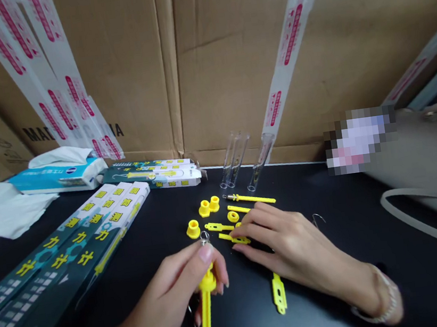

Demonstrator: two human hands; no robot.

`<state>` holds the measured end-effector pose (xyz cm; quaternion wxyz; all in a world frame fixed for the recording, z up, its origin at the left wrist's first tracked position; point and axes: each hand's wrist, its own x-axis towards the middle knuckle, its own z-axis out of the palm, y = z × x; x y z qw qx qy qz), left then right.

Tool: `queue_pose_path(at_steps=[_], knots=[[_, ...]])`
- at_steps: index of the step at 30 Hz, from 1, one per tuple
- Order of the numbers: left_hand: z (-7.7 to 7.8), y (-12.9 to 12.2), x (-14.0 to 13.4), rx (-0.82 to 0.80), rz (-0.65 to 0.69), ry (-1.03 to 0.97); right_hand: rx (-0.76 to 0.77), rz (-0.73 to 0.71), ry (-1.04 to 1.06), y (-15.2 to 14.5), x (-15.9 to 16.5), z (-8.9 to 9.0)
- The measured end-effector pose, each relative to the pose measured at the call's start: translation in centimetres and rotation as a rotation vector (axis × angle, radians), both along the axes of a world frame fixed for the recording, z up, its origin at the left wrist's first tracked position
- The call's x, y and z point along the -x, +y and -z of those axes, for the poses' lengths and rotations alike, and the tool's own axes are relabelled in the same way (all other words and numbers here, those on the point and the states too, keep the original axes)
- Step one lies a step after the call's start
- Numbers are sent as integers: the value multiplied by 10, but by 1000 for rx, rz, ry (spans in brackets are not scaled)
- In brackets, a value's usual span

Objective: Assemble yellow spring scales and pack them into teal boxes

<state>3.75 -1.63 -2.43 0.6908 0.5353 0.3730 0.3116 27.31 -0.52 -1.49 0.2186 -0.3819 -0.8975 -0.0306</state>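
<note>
My left hand [193, 279] is closed around a yellow spring-scale rod [207, 320], its metal ring [204, 235] showing above my thumb and its lower end pointing towards me. A thin metal wire hangs beside it, partly hidden by my fingers. To the right, my right hand [279, 230] lies low over the table with fingers apart, thumb and forefinger on either side of a flat yellow tab [241, 240]. Around its fingertips are another yellow tab [215, 227], a yellow ring [232, 216] and a yellow strip [238, 209]. One more yellow tab [278, 294] lies below my right wrist.
Several yellow flanged caps [193, 229] and a yellow rod with a metal end [253, 198] lie on the black table. Clear tubes [260, 160] stand behind. Printed boxes [91, 234] and a tissue pack [61, 176] are left; a metal hook [318, 219] and grey bag [423, 158] right.
</note>
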Motion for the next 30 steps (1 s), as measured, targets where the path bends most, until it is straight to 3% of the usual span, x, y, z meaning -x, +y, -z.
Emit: queue_pose_path(at_steps=[4, 8, 13, 18, 21, 30], knots=[[-9, -3, 0, -160, 2, 75, -47, -10, 31, -2, 2, 0], [-13, -6, 0, -224, 59, 103, -10, 33, 286, -5, 5, -2], [-8, -8, -1, -231, 101, 125, 399, 161, 746, -13, 17, -8], [-2, -6, -1, -175, 56, -13, 854, 102, 1159, -20, 33, -12], [0, -4, -1, -137, 36, -49, 1005, 62, 1252, -22, 36, -10], [4, -2, -1, -161, 19, 40, 1008, 150, 1261, -19, 34, -4]])
